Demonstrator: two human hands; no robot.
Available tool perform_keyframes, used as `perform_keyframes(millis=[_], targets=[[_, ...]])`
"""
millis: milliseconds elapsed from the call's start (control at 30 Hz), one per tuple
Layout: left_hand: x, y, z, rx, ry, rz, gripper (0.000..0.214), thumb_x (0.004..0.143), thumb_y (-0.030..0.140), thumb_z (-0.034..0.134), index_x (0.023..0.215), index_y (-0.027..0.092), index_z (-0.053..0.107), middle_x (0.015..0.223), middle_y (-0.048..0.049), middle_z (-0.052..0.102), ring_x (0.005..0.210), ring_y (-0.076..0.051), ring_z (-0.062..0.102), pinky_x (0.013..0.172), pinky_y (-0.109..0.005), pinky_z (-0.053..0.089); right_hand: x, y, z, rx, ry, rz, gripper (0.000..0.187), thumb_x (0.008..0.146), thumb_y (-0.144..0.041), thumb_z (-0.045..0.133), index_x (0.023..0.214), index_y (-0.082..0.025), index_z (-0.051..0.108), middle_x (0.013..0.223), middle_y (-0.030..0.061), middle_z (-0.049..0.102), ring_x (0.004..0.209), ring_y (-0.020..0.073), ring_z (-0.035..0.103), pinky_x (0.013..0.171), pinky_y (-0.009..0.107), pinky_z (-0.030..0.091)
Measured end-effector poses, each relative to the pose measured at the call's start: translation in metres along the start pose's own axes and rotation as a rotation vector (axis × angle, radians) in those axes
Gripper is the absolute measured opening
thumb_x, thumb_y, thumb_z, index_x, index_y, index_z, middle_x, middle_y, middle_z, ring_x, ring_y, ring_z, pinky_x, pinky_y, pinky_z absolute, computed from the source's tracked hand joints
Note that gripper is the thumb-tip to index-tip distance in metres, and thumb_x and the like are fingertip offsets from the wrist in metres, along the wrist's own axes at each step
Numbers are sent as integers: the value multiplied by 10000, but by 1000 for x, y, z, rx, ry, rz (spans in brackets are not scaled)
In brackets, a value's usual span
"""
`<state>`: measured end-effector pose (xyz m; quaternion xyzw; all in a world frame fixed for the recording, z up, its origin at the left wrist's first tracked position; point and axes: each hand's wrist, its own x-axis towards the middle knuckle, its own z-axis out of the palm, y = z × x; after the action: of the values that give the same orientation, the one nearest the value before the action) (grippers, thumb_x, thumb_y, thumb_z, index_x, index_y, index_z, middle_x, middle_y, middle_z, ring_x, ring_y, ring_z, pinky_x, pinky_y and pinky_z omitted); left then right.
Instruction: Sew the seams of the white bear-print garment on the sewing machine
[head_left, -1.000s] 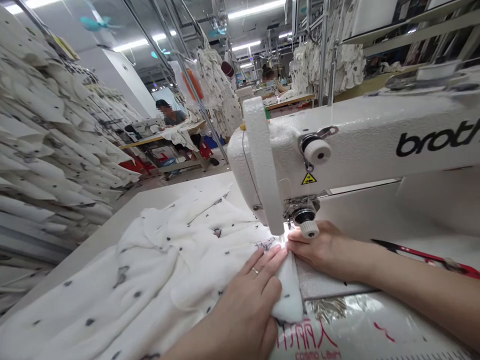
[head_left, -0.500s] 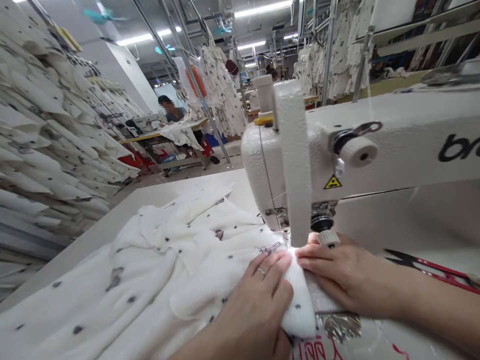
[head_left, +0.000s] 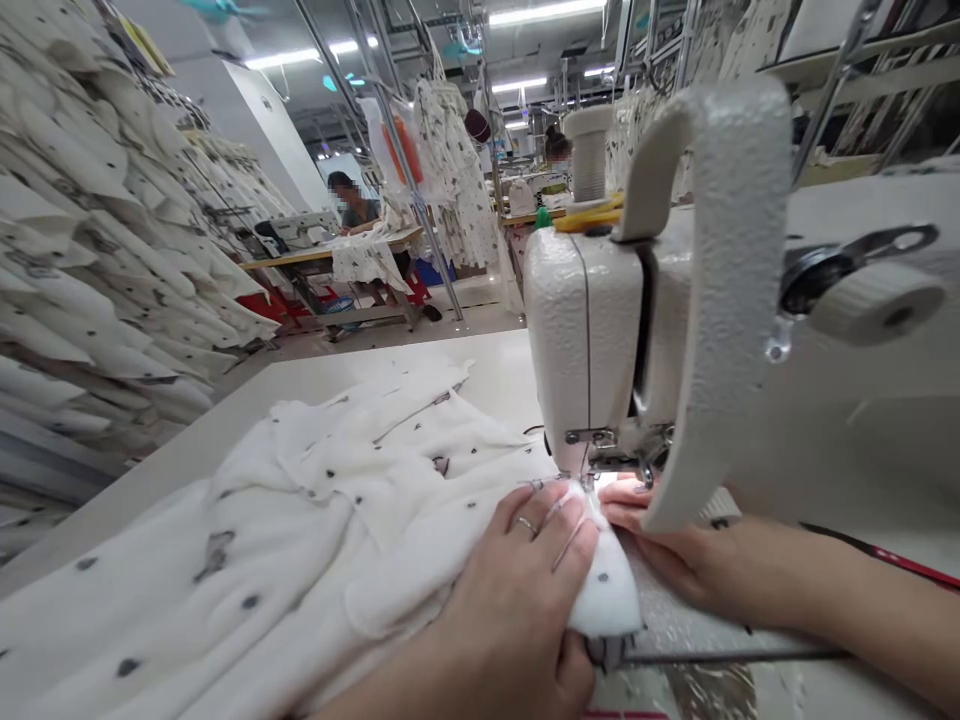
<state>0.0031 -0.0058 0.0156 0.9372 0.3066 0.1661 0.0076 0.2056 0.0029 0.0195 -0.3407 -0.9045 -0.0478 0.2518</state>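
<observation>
A white sewing machine head fills the right side, its presser foot down on a soft white fabric with dark spots. The fabric lies in loose folds, with a thick folded edge running under the foot. My left hand grips that fold just in front of the needle. My right hand lies flat beside the foot, fingertips against the fabric edge, partly hidden behind the machine's arm. The needle itself is too small to make out.
The white table top extends to the left of the machine. Red-handled snips lie at the right. Tall stacks of spotted garments stand at the left. A co-worker sits at another machine beyond, among hanging garments.
My view has swung closer to the machine, which looks larger. My left hand has curled tighter on the fold. My right hand has slid further behind the machine's arm.
</observation>
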Motion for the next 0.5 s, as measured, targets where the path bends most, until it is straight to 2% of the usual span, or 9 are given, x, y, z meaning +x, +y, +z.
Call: perform_keyframes(millis=[200,333,400,500], targets=[[6,1,-14,-31,-89,-63,510,628,208,459,1130,122,433,1205,-116,457,1164,-283,341,1000,-485,241,3,10,7,-44,-57,-45,259,739,-113,372,610,-197,580,585,35,575,519,167,476,611,313,362],[6,3,-13,-44,-127,-66,483,668,212,462,1143,129,423,1235,-114,432,1193,-294,300,996,-509,231,-1,9,5,-46,-41,37,293,780,-149,361,603,-189,591,595,57,571,631,200,529,683,340,382],[6,3,-11,-67,-79,-76,400,697,187,449,1093,133,443,1208,-104,456,1182,-274,314,990,-499,244,-5,0,-3,1,-12,4,278,799,-156,356,706,-174,617,677,68,602,693,199,538,733,349,385],[5,3,-6,-121,37,-108,234,774,128,391,991,153,475,1113,-80,502,1116,-227,376,942,-449,311,-12,-20,-14,68,-16,-175,297,789,-142,335,897,-127,611,820,88,635,705,184,542,726,341,409]])
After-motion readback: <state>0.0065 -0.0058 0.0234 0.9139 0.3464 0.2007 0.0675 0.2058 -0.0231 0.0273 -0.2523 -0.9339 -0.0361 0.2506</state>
